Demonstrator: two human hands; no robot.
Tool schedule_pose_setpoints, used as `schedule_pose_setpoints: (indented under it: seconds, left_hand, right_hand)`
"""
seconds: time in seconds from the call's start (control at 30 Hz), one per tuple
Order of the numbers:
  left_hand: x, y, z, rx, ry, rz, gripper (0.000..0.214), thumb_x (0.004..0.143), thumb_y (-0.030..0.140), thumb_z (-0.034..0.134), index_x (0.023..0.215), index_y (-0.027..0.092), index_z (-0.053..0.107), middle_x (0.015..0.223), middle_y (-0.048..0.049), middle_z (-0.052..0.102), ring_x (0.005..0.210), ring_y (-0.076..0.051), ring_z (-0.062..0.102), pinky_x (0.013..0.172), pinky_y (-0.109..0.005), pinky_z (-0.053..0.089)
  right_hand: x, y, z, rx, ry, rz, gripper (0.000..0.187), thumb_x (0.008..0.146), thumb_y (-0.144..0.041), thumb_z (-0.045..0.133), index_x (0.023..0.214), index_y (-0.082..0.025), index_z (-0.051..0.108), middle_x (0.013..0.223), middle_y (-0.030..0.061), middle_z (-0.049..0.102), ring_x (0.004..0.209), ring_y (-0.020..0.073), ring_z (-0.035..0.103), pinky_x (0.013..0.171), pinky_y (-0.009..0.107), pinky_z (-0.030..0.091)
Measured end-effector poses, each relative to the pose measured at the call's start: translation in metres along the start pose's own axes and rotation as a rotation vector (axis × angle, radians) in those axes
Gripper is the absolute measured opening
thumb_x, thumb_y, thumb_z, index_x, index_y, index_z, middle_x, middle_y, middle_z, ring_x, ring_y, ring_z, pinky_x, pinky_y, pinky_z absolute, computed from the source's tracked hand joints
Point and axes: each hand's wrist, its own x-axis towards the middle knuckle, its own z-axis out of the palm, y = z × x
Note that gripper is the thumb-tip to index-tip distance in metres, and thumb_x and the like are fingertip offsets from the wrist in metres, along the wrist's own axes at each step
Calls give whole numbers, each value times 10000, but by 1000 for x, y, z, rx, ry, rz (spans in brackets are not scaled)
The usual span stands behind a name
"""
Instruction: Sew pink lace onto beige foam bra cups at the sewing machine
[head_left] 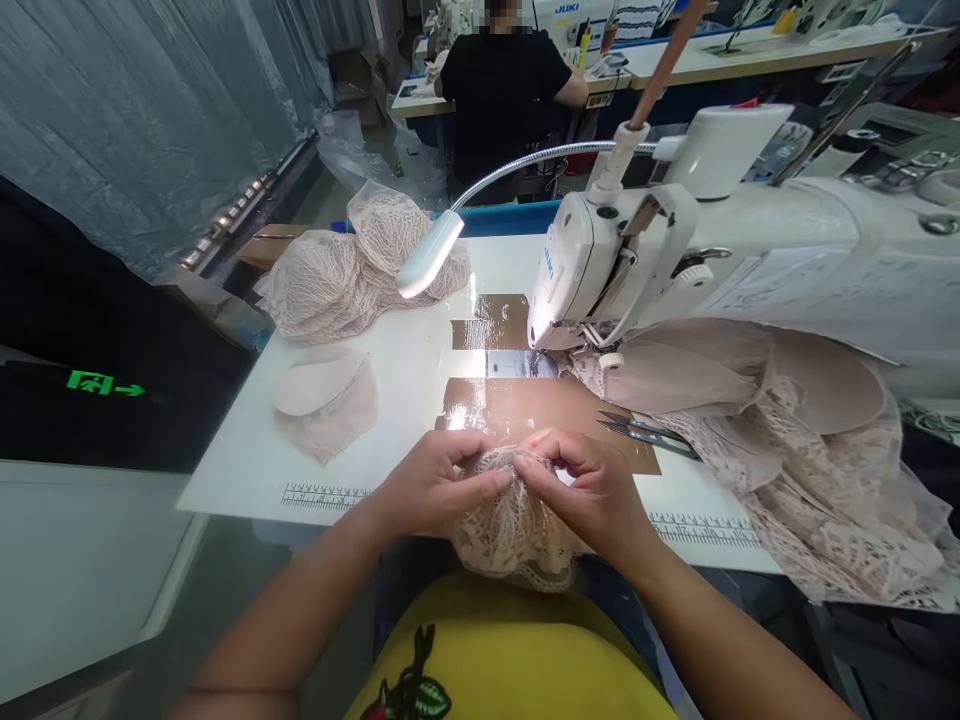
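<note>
At the front edge of the sewing table, a gathered piece of beige lace hangs between my hands. My left hand pinches its upper left edge between thumb and fingers. On the other side, my right hand grips the top edge with thumb and forefinger, close to the left fingertips. The lace's lower scalloped border drapes over the table edge toward my lap. Just beyond my right hand lie thread snips, blades pointing left. The sewing machine's needle area is farther ahead and partly hidden by the machine head.
Stacked lace pieces sit at the back left, with a beige cup piece in front. Beige lace garments pile up on the right under the machine arm. A lamp overhangs the table. A person in black sits beyond.
</note>
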Motion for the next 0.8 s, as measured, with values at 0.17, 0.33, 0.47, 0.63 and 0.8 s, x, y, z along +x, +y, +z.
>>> schedule_pose_setpoints:
  seconds: [0.17, 0.33, 0.47, 0.63, 0.8]
  left_hand:
    - [10, 0, -1, 28, -16, 48, 240, 888, 334, 543, 804, 121, 618, 682, 5, 483, 620, -97, 420, 566, -226, 333]
    - [16, 0, -2, 35, -45, 67, 272, 904, 338, 511, 794, 115, 623, 684, -3, 490, 622, -100, 430, 559, -223, 338]
    - [18, 0, -5, -38, -108, 71, 262, 893, 341, 538, 786, 114, 614, 688, -1, 476, 617, -95, 422, 558, -221, 340]
    - [21, -6, 4, -298, -148, 38, 243, 853, 332, 606, 744, 114, 606, 677, -5, 481, 607, -88, 428, 557, -211, 358]
    - [23, -12, 25, -765, 30, -160, 270, 754, 354, 693, 695, 132, 551, 606, 8, 508, 519, -79, 458, 508, -197, 391]
  right_hand:
    - [2, 3, -6, -25, 25, 43, 238, 807, -263, 625, 600, -182, 539, 682, 13, 641, 613, 119, 557, 541, 234, 402]
    - [8, 8, -13, 114, -58, 236, 184, 760, -349, 682, 746, -178, 616, 673, -9, 597, 587, 106, 491, 521, 231, 370]
    - [13, 10, -19, 310, -198, 326, 246, 756, -398, 682, 746, -155, 644, 666, -3, 576, 601, 101, 461, 535, 231, 354]
    - [13, 14, -19, 545, -255, 385, 246, 730, -376, 719, 695, -159, 608, 596, -40, 500, 552, 73, 397, 514, 213, 308]
    - [17, 17, -14, 762, -261, 503, 312, 693, -433, 736, 712, -163, 582, 636, -21, 532, 574, 92, 462, 542, 230, 368]
